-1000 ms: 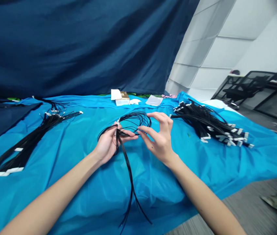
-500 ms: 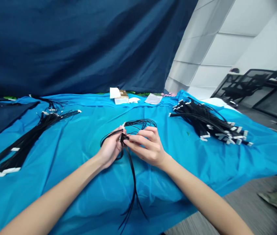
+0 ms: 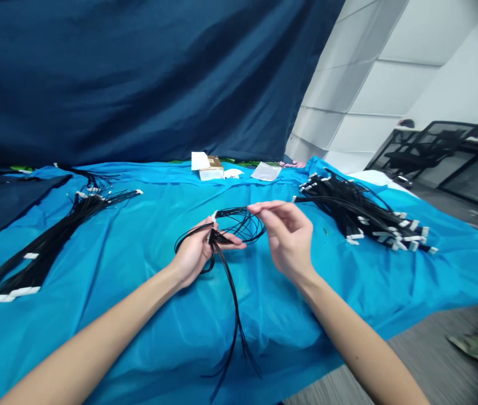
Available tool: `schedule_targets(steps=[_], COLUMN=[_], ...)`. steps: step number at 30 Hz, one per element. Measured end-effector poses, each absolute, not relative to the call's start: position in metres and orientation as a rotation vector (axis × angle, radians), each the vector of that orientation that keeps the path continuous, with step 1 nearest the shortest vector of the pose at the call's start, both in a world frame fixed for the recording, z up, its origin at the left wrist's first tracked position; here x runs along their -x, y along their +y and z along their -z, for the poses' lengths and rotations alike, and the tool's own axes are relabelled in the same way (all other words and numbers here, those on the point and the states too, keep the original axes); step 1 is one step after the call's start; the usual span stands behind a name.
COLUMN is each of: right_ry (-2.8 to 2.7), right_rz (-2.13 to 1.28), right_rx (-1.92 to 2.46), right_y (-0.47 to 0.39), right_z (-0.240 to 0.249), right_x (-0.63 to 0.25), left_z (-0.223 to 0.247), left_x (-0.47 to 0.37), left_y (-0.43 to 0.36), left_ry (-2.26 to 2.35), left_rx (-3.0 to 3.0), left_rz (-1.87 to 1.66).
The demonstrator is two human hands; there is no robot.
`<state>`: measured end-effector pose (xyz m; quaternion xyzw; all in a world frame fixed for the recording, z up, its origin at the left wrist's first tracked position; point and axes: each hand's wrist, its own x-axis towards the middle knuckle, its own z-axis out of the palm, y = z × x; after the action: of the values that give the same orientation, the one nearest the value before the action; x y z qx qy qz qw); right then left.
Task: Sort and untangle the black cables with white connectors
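Black cable bundle [image 3: 218, 238] lies nearer the wearer than the box [image 3: 212, 174], gripped by the left hand [image 3: 191, 251] beside white connectors [image 3: 214, 216], its lower fingers [image 3: 233, 242] extended. Right hand [image 3: 293, 236] fingers appear to pinch the loops—light, even tension advisable, connectors held firm.

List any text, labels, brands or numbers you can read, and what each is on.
None can be read.
Small box at the back: too small to tell if it is printed.
Pale sheet right of it: no legible marks.
White ends of the right cable pile: too small and blurred.
Held black cables: nothing legible.
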<state>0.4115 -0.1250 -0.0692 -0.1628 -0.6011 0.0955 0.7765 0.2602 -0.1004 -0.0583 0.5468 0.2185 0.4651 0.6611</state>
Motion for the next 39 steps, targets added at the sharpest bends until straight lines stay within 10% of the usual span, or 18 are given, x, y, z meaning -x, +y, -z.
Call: schedule_targets(steps=[39], right_ry=[-1.534], right_rz=[0.305], right_rx=[0.608], right_y=[-0.129], right_z=[0.072], right_x=[-0.409], left_z=[0.072], left_x=[-0.255], left_y=[-0.099], left_ry=[0.686], left_rx=[-1.931], left_rz=[-1.5])
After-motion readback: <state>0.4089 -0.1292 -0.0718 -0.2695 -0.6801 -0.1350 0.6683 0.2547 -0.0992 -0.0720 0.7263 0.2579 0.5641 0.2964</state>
